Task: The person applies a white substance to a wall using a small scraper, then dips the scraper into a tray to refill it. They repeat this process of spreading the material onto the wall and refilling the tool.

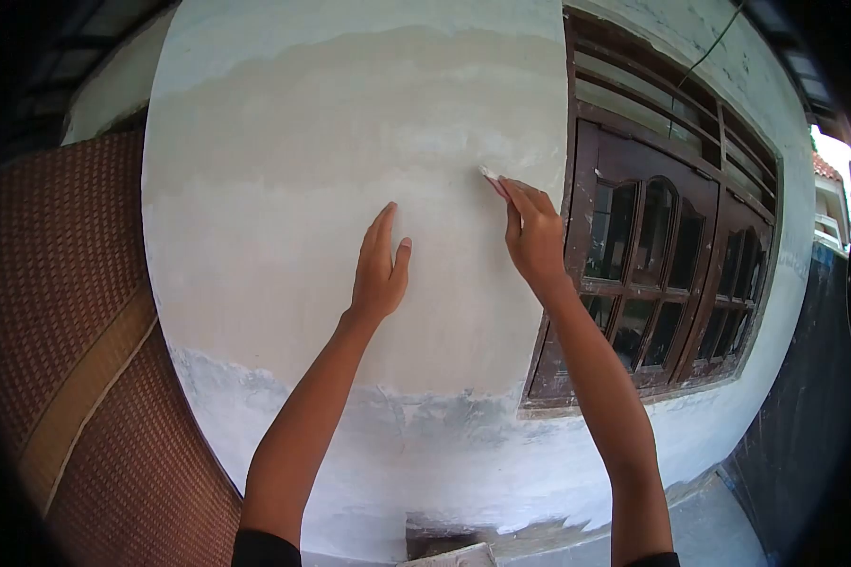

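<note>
My right hand (pixel 537 230) pinches a small flat pinkish-red piece (pixel 494 183) with a whitish tip. That tip is right at the wall (pixel 284 236), to the left of the window frame; most of the piece is hidden by my fingers, and I cannot tell its exact kind. Lower and to the left, my left hand (pixel 381 269) is open and empty, its fingers stretched upward and thumb apart, close in front of the same wall. A wide beige-grey band runs across the wall's upper part, with whiter, smeared patches around and below it.
A dark brown wooden window (pixel 648 236) with glass panes and slats is at the right. Brown woven matting (pixel 66 274) borders the left side. Below, a pale block (pixel 456 556) lies by a dark opening at the wall's foot. A thin cable (pixel 714 45) hangs over the window.
</note>
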Demonstrator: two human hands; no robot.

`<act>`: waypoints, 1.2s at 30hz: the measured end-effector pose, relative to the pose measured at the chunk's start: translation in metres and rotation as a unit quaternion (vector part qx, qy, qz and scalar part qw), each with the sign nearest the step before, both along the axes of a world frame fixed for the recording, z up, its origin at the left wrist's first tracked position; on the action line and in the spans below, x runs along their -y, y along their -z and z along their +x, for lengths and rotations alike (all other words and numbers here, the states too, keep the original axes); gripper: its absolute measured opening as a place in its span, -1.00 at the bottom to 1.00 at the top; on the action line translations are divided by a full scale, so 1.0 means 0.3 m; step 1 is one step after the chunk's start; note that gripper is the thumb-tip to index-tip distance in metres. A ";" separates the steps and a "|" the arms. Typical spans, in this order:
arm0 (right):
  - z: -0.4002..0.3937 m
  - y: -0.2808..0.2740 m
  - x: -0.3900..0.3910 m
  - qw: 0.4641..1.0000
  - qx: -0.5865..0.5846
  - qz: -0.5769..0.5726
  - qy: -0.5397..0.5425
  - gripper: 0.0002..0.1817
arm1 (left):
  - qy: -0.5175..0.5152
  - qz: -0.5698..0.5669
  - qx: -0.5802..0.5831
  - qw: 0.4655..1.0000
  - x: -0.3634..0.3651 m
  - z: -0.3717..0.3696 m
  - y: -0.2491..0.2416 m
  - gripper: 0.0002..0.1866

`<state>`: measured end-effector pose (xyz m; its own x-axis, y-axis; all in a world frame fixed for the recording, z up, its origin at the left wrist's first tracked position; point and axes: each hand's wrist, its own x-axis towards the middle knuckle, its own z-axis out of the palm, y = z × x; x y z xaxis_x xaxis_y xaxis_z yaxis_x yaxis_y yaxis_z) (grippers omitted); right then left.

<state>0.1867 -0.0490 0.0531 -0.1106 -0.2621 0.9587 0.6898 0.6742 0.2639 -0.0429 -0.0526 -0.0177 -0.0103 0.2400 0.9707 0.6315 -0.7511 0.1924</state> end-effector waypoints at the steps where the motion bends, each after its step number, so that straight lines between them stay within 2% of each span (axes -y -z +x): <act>1: -0.003 0.002 -0.025 1.000 0.008 0.007 0.017 -0.68 | 0.002 0.003 -0.001 1.000 -0.022 0.000 -0.008 -0.44; 4: -0.019 0.017 -0.071 0.998 0.020 0.031 0.060 -0.63 | -0.026 0.067 -0.028 0.997 -0.073 -0.005 -0.019 -0.42; 6: -0.034 0.037 -0.091 0.995 0.025 0.049 0.087 -0.60 | -0.083 0.123 -0.072 0.986 -0.093 -0.012 -0.025 -0.40; 8: -0.052 0.063 -0.103 0.983 0.030 0.059 0.173 -0.55 | -0.090 0.132 -0.081 0.984 -0.111 -0.023 -0.031 -0.39; 11: -0.067 0.078 -0.109 0.980 0.032 0.017 0.194 -0.53 | -0.094 0.143 -0.093 0.981 -0.138 -0.031 -0.041 -0.37; 17: -0.047 0.071 -0.126 0.971 0.081 -0.058 0.219 -0.54 | -0.101 0.156 -0.093 0.978 -0.171 -0.031 -0.037 -0.37; 21: -0.025 0.065 -0.129 0.963 0.113 -0.065 0.237 -0.54 | -0.129 0.154 -0.095 0.975 -0.172 -0.023 -0.036 -0.38; 30: 0.014 0.168 -0.104 0.943 0.174 -0.081 0.273 -0.52 | -0.146 0.161 -0.104 0.971 -0.183 -0.028 -0.035 -0.34; 36: 0.043 0.282 -0.015 0.943 0.200 -0.099 0.249 -0.46 | -0.115 0.158 -0.112 0.974 -0.160 -0.032 -0.047 -0.35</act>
<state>0.1996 -0.0444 -0.0315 -0.5350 0.0970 0.8393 0.8061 0.3560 0.4727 -0.0524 -0.0044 -0.0036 0.1927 -0.0554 0.9797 0.7898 -0.5837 -0.1884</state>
